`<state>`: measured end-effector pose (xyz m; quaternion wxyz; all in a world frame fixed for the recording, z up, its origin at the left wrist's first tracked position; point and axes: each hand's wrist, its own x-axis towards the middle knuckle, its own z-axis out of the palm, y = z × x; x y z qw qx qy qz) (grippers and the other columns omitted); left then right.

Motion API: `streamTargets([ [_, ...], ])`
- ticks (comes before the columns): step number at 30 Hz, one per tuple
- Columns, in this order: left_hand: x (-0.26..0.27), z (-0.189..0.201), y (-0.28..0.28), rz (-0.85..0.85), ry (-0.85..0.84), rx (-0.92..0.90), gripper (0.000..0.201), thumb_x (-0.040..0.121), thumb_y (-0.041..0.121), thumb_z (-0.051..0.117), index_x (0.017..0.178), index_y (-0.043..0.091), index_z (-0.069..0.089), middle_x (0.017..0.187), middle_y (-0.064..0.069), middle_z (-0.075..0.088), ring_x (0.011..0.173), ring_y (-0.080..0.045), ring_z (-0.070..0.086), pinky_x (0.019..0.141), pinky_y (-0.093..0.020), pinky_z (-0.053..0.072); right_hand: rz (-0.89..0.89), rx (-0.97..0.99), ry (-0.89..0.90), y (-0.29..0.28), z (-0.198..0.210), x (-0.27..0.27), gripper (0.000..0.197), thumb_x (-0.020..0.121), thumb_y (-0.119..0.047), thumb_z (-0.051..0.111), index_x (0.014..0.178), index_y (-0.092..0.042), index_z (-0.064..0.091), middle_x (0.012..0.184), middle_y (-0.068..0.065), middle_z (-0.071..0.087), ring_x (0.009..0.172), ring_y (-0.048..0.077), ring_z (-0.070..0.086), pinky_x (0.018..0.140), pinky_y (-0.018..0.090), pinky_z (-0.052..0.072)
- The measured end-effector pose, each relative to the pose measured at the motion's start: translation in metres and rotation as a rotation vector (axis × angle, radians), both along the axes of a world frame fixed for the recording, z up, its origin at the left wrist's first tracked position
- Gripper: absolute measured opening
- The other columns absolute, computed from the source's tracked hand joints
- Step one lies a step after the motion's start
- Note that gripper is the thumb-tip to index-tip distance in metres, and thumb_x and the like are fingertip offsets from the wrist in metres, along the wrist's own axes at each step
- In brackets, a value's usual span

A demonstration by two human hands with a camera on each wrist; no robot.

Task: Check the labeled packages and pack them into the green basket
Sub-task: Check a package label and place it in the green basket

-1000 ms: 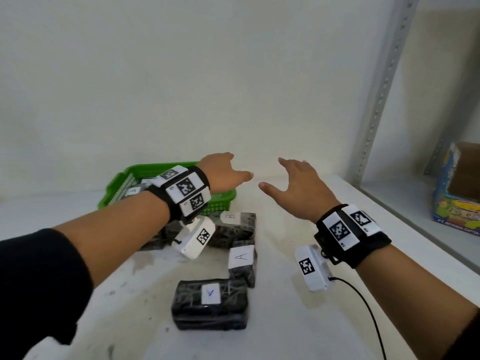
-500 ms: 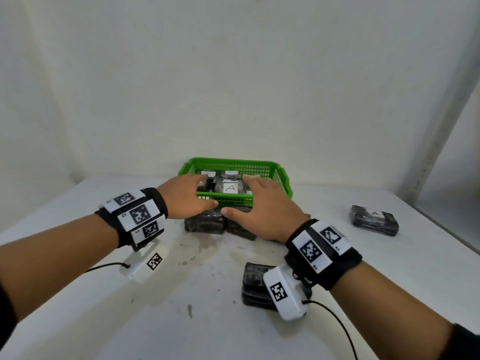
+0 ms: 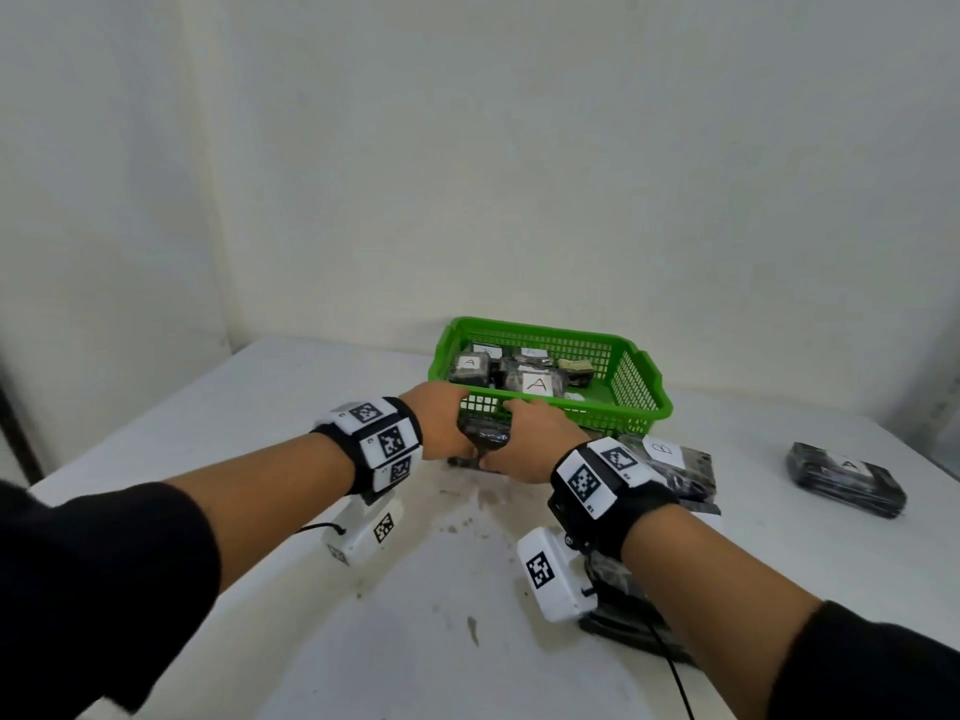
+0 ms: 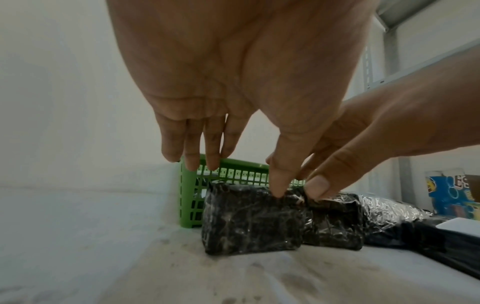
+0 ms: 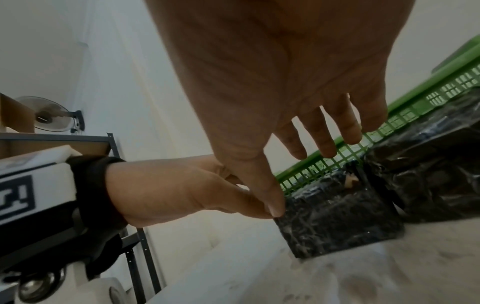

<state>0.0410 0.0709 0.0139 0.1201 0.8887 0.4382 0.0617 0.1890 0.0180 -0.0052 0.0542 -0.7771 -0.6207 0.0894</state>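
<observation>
The green basket (image 3: 641, 402) stands at the back of the white table and holds several black wrapped packages, some with "A" labels (image 3: 536, 384). Just in front of it lies a black wrapped package (image 3: 483, 440) (image 4: 252, 218) (image 5: 337, 218); no label shows on it. My left hand (image 3: 447, 423) (image 4: 239, 176) and right hand (image 3: 519, 433) (image 5: 301, 181) hover side by side over it. Both thumbs touch its near top edge. The fingers (image 4: 192, 160) hang straight above its far side and do not visibly touch it.
A package labelled "B" (image 3: 670, 454) lies to the right of my hands, another labelled "A" (image 3: 847, 478) far right. One more black package (image 3: 623, 610) sits under my right forearm. A metal shelf rack (image 4: 389, 51) stands to the right.
Both hands came down from the air to the package in front of the basket and drew together until the thumbs met on it. My view swung left to the basket.
</observation>
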Motion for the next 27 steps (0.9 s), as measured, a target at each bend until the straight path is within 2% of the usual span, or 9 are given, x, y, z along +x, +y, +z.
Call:
streamTargets([
  [3,0.002,-0.012,0.011,0.013,-0.009,-0.006,0.043,0.068,0.031,0.08,0.108,0.025,0.068,0.102,0.002,0.07,0.091,-0.019,0.066,0.074,-0.025,0.048,-0.007,-0.022,-0.017,0.014,-0.006,-0.002,0.066,0.083,-0.047,0.075,0.136,-0.013,0.053,0.134,0.014,0.056,0.121,0.035,0.057,0.1,0.043,0.053],
  [7,0.005,-0.026,0.024,0.018,0.012,-0.021,0.04,0.07,0.029,0.078,0.108,0.023,0.067,0.105,-0.002,0.07,0.093,-0.022,0.066,0.077,-0.028,0.052,-0.011,-0.056,-0.08,0.026,-0.011,-0.001,0.044,0.089,-0.033,0.072,0.125,-0.012,0.06,0.124,0.012,0.062,0.113,0.034,0.061,0.09,0.039,0.054],
  [11,0.005,-0.036,0.03,0.036,-0.043,0.0,0.048,0.075,0.027,0.077,0.117,0.016,0.058,0.114,-0.004,0.064,0.101,-0.025,0.063,0.079,-0.027,0.047,-0.009,-0.049,-0.195,0.032,-0.012,0.0,0.024,0.09,-0.024,0.066,0.112,-0.013,0.064,0.105,0.01,0.064,0.107,0.035,0.061,0.085,0.039,0.053],
  [13,0.004,-0.039,0.032,0.055,-0.058,-0.016,0.048,0.076,0.027,0.076,0.116,0.015,0.053,0.114,-0.005,0.064,0.1,-0.025,0.062,0.077,-0.028,0.046,-0.01,-0.038,-0.235,0.033,-0.012,-0.002,0.02,0.09,-0.019,0.064,0.108,-0.014,0.066,0.098,0.009,0.061,0.104,0.035,0.061,0.083,0.038,0.05],
  [15,0.003,-0.039,0.033,0.064,-0.085,-0.049,0.048,0.075,0.027,0.077,0.115,0.016,0.052,0.113,-0.006,0.065,0.094,-0.023,0.062,0.075,-0.029,0.046,-0.014,-0.038,-0.22,0.033,-0.009,-0.002,0.019,0.089,-0.018,0.066,0.107,-0.014,0.068,0.1,0.009,0.065,0.101,0.034,0.063,0.085,0.038,0.053],
  [19,-0.006,-0.035,0.037,0.052,-0.193,-0.094,0.05,0.073,0.028,0.079,0.116,0.021,0.054,0.113,-0.002,0.065,0.088,-0.019,0.06,0.076,-0.027,0.048,-0.002,-0.039,-0.072,0.029,0.004,0.003,0.026,0.084,-0.024,0.073,0.109,-0.015,0.069,0.106,0.008,0.072,0.095,0.029,0.068,0.08,0.034,0.057],
  [22,-0.015,-0.031,0.042,0.036,-0.361,-0.196,0.049,0.073,0.028,0.081,0.114,0.026,0.056,0.117,0.002,0.065,0.092,-0.017,0.067,0.089,-0.035,0.054,0.015,0.041,0.086,0.018,0.014,0.01,0.033,0.086,-0.025,0.074,0.117,-0.016,0.07,0.109,0.006,0.072,0.094,0.024,0.067,0.076,0.028,0.054],
  [25,-0.025,-0.026,0.043,0.041,-0.592,-0.309,0.041,0.072,0.021,0.08,0.108,0.028,0.06,0.111,0.0,0.066,0.096,-0.022,0.069,0.092,-0.045,0.054,0.035,0.189,0.269,0.003,0.021,0.016,0.041,0.086,-0.03,0.079,0.124,-0.021,0.067,0.106,-0.001,0.07,0.086,0.014,0.064,0.065,0.021,0.046],
  [27,-0.027,-0.021,0.035,0.052,-0.772,-0.42,0.034,0.077,0.011,0.077,0.107,0.02,0.063,0.109,-0.01,0.064,0.101,-0.031,0.067,0.089,-0.048,0.057,0.057,0.295,0.422,-0.009,0.022,0.019,0.037,0.088,-0.029,0.08,0.121,-0.024,0.065,0.1,-0.011,0.065,0.08,0.002,0.06,0.061,0.011,0.042],
])
